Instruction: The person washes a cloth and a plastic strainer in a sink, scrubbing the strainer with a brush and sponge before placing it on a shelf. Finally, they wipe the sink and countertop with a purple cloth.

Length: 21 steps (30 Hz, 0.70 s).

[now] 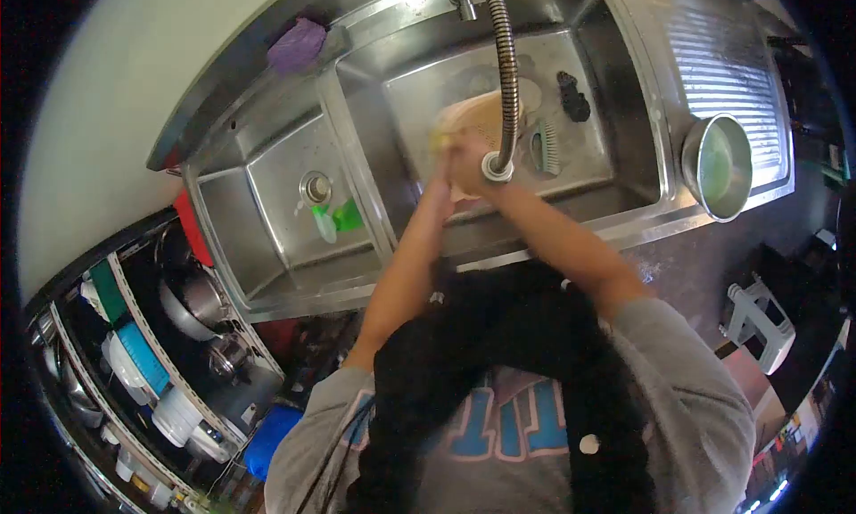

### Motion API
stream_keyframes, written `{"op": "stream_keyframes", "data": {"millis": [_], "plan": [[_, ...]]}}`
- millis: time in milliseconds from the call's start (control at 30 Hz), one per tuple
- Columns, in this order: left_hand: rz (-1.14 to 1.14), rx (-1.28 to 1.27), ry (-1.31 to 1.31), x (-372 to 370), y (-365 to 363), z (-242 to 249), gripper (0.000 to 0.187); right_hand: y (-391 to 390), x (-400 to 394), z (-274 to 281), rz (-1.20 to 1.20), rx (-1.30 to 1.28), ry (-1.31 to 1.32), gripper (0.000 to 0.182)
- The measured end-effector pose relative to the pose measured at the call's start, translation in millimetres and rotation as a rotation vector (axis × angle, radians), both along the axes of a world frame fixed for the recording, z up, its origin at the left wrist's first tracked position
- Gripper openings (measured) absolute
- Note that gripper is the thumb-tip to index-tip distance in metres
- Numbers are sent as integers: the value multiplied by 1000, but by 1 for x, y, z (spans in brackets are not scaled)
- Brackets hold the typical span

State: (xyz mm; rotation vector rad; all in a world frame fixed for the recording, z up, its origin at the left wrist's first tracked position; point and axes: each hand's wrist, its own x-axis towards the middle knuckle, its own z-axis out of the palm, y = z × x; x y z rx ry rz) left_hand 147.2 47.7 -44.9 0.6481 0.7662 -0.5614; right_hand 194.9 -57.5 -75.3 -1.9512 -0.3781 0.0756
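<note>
My left hand and my right hand are pressed together over the larger sink basin, blurred by motion. At their fingertips is a small yellow thing that looks like a sponge; both hands seem closed around it, though the single fingers do not show. Just beyond and below them sits a pale peach basin or basket, partly hidden by the hands and the hose. A grey-green scrub brush rests on the basin floor to the right, and near it lies a dark crumpled thing.
A coiled metal faucet hose with a white head hangs before my right wrist. The left basin holds green and white items. A purple cloth lies on the back ledge. A metal bowl stands on the right drainboard.
</note>
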Motion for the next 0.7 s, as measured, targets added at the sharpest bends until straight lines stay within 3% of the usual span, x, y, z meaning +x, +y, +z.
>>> {"op": "stream_keyframes", "data": {"millis": [67, 167, 267, 333, 367, 400, 433, 467, 533, 600, 633, 700], "plan": [[57, 51, -128, -4, 3, -28, 84, 6, -5, 12, 92, -149, 14, 15], [130, 81, -191, -7, 11, -51, 79, 2, -9, 18, 128, -48, 113, 15], [258, 61, -156, -3, 11, -62, 64, -12, -27, 15, 193, -107, 91, 17], [380, 167, -47, 2, 7, -47, 40, -23, -35, 3, 277, -164, 29, 17], [383, 165, -50, 1, 3, -44, 40, -30, -40, -1, 176, -96, 264, 20], [329, 437, -10, 1, -5, -41, 33, -35, -41, -6, 70, -26, 497, 23], [270, 709, 28, 3, -9, -39, 28, -40, -35, 1, 68, -26, 491, 23], [269, 709, 23, 5, -8, -44, 28, -46, -27, 16, 96, -40, 533, 27], [38, 691, 42, 2, -6, -51, 37, -50, -20, 12, 121, -53, 582, 31], [-81, 740, 6, 11, -13, -20, 42, -43, 7, -42, 386, -514, -18, 21], [-199, 788, -31, 12, -16, -8, 48, -41, 27, -55, 316, -439, -100, 24], [-152, 918, -117, 2, -17, -26, 52, -37, 48, -40, 234, -357, -182, 28]]}}
